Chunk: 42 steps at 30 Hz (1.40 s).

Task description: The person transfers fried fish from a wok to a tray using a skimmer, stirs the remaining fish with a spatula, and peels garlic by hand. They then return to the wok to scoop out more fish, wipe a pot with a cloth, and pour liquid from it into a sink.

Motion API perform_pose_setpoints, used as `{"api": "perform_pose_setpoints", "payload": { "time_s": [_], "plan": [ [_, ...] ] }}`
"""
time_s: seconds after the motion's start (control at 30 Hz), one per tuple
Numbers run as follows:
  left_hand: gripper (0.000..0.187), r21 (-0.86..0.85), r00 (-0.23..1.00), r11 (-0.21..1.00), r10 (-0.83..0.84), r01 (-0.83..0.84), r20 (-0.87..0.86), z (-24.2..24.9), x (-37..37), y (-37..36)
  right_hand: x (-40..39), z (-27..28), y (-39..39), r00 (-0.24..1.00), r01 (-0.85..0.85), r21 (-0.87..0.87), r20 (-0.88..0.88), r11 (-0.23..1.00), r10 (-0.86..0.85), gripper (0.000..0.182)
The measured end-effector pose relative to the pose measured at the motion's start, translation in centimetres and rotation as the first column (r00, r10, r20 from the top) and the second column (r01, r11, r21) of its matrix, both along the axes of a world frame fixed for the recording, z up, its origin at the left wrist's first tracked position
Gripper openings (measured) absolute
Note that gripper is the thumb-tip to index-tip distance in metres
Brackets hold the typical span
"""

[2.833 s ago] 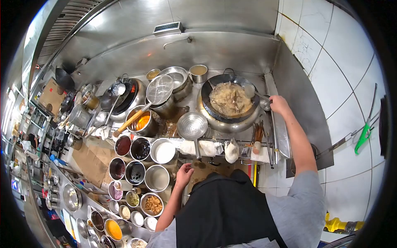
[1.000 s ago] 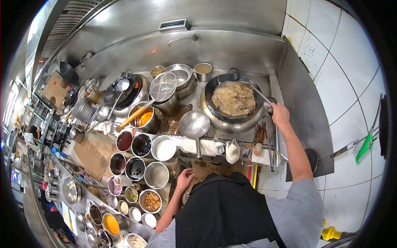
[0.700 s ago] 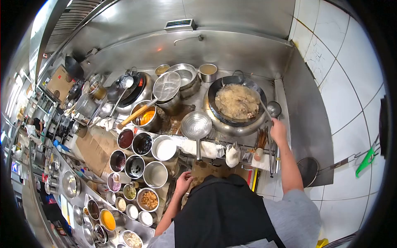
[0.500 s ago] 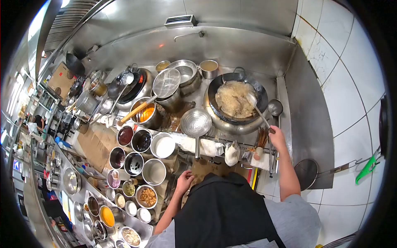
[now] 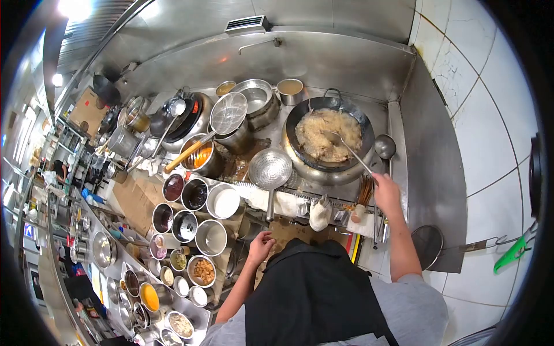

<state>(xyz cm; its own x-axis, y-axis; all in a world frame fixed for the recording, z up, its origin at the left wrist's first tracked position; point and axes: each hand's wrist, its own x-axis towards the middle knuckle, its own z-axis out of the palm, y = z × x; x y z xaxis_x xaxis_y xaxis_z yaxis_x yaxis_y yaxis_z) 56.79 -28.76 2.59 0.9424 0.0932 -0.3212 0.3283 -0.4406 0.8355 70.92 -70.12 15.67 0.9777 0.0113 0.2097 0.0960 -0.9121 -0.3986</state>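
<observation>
My right hand (image 5: 386,193) is closed around the handle of a long-handled ladle (image 5: 360,160). Its head is dipped into bubbling, frothy oil with pale brown pieces of food (image 5: 328,134) and is mostly hidden there. The black wok (image 5: 365,124) holding this sits on a round metal burner (image 5: 300,164). My left hand (image 5: 262,247) hangs in front of the counter, left of my black apron, fingers loosely bent and apart with nothing in them. Between the hands and the wok, a perforated strainer ladle (image 5: 270,169) rests at the counter edge.
A mesh skimmer (image 5: 229,113) with a wooden handle lies across pots at the left. Several containers of sauces and ingredients stand left of me, including a white bowl (image 5: 224,201). Another ladle (image 5: 385,146) lies right of the wok. A round sieve (image 5: 427,247) hangs by the tiled wall.
The ladle's head has moved left and down into the frothing food. My right hand has shifted slightly with it. My left hand has lifted slightly, its fingers a little straighter.
</observation>
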Motion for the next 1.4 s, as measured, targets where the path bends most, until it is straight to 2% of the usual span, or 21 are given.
{"api": "perform_pose_setpoints", "payload": {
  "time_s": [0.07,0.13,0.17,0.2,0.27,0.33,0.4,0.47,0.57,0.7,0.77,0.97,1.13,1.2,1.23,1.33,1.4],
  "plan": [
    [0.041,-0.012,1.000,1.000,0.020,-0.020,-0.003,-0.2,-0.2,-0.3,1.9,-1.8,0.3,1.000,-0.010,-0.049,-0.001,0.999,0.010,0.036],
    [0.042,0.005,1.000,1.000,0.026,-0.026,0.005,-0.4,-0.5,-0.6,3.6,-2.8,0.8,0.996,0.085,-0.060,-0.031,0.995,-0.087,0.037],
    [0.042,0.005,0.999,0.999,0.036,-0.036,0.000,-0.5,-0.7,-0.7,4.4,-3.9,0.3,0.998,0.069,-0.054,-0.001,0.996,-0.069,0.037],
    [0.042,0.015,0.999,0.999,0.042,-0.042,0.002,-0.7,-1.0,-0.7,4.5,-3.5,0.4,0.998,0.057,-0.053,-0.005,0.997,-0.057,0.037],
    [0.041,0.027,0.998,0.998,0.061,-0.061,-0.001,-0.2,-1.4,-1.0,4.3,-1.5,0.4,0.998,0.026,0.054,0.047,0.998,-0.029,0.038],
    [0.041,0.024,0.991,0.992,0.128,-0.127,-0.032,1.4,-2.1,-1.9,5.0,-0.5,0.6,0.999,0.014,0.047,0.048,0.999,-0.016,0.040],
    [0.040,0.004,0.986,0.989,0.151,-0.151,-0.071,1.1,-2.6,-2.3,6.4,0.4,1.3,0.998,0.009,0.026,0.054,1.000,-0.011,0.041],
    [0.039,-0.013,0.980,0.985,0.168,-0.171,-0.111,0.8,-3.2,-2.7,9.0,-1.0,1.8,0.998,-0.027,0.015,0.059,1.000,0.026,0.044],
    [0.039,-0.006,0.985,0.989,0.148,-0.149,-0.086,0.5,-3.6,-3.2,12.3,-3.7,3.1,0.998,-0.035,-0.111,0.043,0.993,0.040,0.045],
    [0.041,-0.005,0.986,0.987,0.163,-0.163,-0.016,1.6,-3.6,-3.5,11.6,-5.9,3.7,0.996,-0.075,-0.084,0.037,0.994,0.078,0.046],
    [0.041,-0.004,0.985,0.985,0.170,-0.170,0.014,2.4,-3.7,-3.5,9.8,-6.4,3.1,0.988,-0.153,-0.050,0.016,0.987,0.154,0.048],
    [0.040,-0.017,0.981,0.982,0.188,-0.187,0.043,2.8,-6.1,-2.4,5.0,-4.2,1.0,0.973,-0.200,0.036,0.126,0.979,0.194,0.046],
    [0.040,-0.011,0.977,0.978,0.207,-0.207,0.045,1.6,-8.7,-0.3,0.1,-0.5,2.6,0.988,-0.112,0.098,0.117,0.989,0.101,0.042],
    [0.040,0.001,0.972,0.975,0.224,-0.224,0.066,1.3,-9.6,0.1,-0.3,-1.2,2.5,0.989,-0.125,0.151,0.103,0.981,0.110,0.040],
    [0.040,0.037,0.977,0.978,0.200,-0.204,0.078,1.6,-9.9,0.1,0.4,-2.2,2.3,0.989,-0.122,0.144,0.104,0.982,0.108,0.040],
    [0.040,0.007,0.981,0.983,0.182,-0.182,0.065,1.4,-10.7,0.0,1.7,-4.4,2.1,0.996,-0.073,0.083,0.062,0.994,0.068,0.040],
    [0.040,0.001,0.980,0.983,0.184,-0.184,0.078,1.8,-11.5,-0.2,1.3,-5.2,2.4,0.998,0.017,0.212,0.062,0.977,-0.030,0.038]
  ]
}}
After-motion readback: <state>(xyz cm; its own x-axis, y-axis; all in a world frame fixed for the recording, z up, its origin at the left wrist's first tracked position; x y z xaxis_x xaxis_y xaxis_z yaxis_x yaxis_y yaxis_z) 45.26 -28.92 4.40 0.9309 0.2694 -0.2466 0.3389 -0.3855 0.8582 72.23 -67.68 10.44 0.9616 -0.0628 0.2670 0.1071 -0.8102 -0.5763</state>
